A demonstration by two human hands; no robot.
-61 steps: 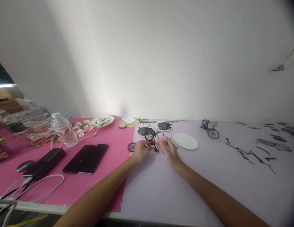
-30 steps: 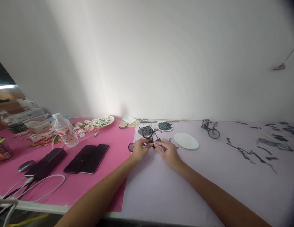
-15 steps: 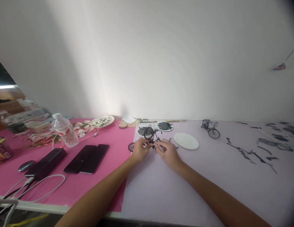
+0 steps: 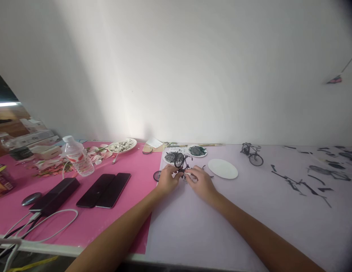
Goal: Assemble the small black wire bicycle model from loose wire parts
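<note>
Near the middle of the table, my left hand (image 4: 168, 180) pinches a small black model bicycle (image 4: 179, 160) low on its frame, with one spoked wheel raised above the fingers. My right hand (image 4: 200, 182) is closed in a pinch at the same spot, holding a thin light-coloured piece (image 4: 188, 173) against the bicycle. Another black wheel (image 4: 157, 175) lies just left of my left hand. Behind the hands, a white plate (image 4: 168, 155) holds black wheels, and a second plate (image 4: 204, 152) holds dark green parts. The contact point between the fingers is partly hidden.
An oval white plate (image 4: 222, 169) lies right of the hands. Farther right are an upright model bicycle (image 4: 251, 154) and scattered black parts (image 4: 302, 183). On the pink left side are two phones (image 4: 113, 190), a power bank (image 4: 55, 196), a bottle (image 4: 78, 156) and cables.
The raised wheel has shifted slightly to the right. The thin light piece at my right fingertips now shows more clearly. Both hands have stayed nearly in place.
</note>
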